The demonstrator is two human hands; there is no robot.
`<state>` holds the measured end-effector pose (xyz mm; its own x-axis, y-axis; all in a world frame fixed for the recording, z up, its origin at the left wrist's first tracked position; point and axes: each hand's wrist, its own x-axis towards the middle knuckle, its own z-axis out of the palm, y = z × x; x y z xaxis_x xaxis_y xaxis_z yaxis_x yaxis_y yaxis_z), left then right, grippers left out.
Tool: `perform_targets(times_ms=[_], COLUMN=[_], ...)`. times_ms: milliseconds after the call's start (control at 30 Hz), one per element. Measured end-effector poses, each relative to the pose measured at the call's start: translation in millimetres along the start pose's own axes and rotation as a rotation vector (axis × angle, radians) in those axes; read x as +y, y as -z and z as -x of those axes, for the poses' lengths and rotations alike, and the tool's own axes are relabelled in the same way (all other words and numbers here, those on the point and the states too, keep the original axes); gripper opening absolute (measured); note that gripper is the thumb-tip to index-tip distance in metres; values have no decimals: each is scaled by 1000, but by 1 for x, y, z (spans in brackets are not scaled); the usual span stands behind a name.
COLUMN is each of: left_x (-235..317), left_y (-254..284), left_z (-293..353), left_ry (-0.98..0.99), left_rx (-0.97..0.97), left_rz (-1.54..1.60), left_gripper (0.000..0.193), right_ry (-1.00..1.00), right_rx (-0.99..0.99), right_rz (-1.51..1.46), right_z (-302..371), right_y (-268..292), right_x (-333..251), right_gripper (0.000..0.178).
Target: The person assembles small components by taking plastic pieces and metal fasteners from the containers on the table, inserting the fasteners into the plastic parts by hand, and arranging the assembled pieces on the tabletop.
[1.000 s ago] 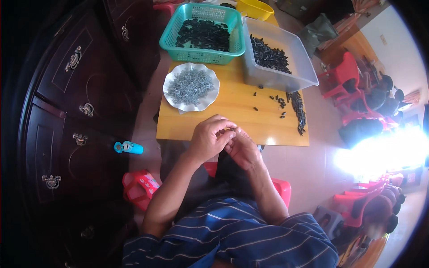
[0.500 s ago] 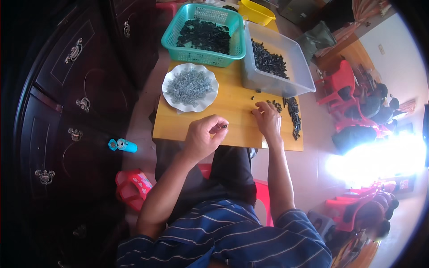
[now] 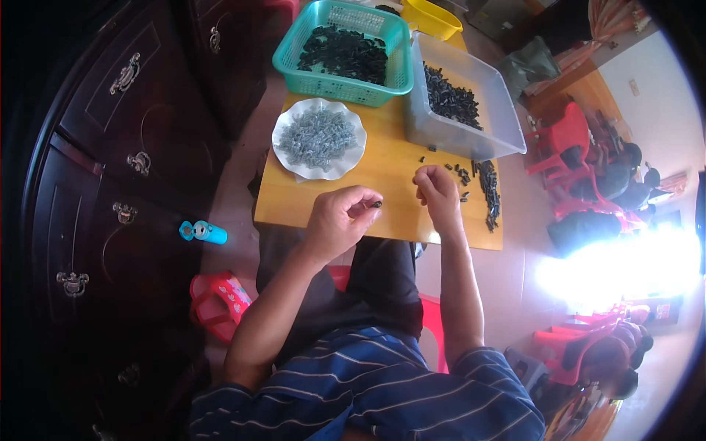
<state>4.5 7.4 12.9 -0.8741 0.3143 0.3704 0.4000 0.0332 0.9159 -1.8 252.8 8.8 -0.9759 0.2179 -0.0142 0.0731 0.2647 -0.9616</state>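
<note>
Left hand (image 3: 344,220) nearly closed, thumb and fingertips pinching a small black piece (image 3: 377,204) at its 2 o'clock. Right hand (image 3: 439,192), between 2 and 3 o'clock of it, fingers loosely curled; can't tell if anything's held. Loose black pieces (image 3: 462,174) near its 2 o'clock. Best: pinch lightly, keep the piece's tip exposed.

Worktop (image 3: 393,151): plate (image 3: 320,175) at left, heap (image 3: 318,137) on it | basket (image 3: 346,87) behind plate | bin (image 3: 445,138) right of basket | loose cluster (image 3: 462,175) before bin | row (image 3: 490,195) along right edge | piece (image 3: 377,204) in left hand (image 3: 338,223), before plate | right hand (image 3: 439,197) left of cluster
</note>
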Motion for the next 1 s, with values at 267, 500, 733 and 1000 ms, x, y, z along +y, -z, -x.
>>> perform_targets(times_ms=[267,500,733,1000], left_x=[5,6,3,6], left_y=[-7,-3,-4,-6], left_z=[-2,-1,0,0], left_ry=[54,82,55,7], left_rx=[76,41,63,79], left_rz=[44,-1,17,-16], left_gripper=[21,17,15,12], right_ry=[96,78,125,121], right_rx=[-56,-32,-24,54], right_rz=[-405,-385,-339,-315], right_z=[49,62,62,66], right_y=[-43,-51,-53,-60], right_x=[-37,-36,-31,-28], right_gripper=[15,13,14,12])
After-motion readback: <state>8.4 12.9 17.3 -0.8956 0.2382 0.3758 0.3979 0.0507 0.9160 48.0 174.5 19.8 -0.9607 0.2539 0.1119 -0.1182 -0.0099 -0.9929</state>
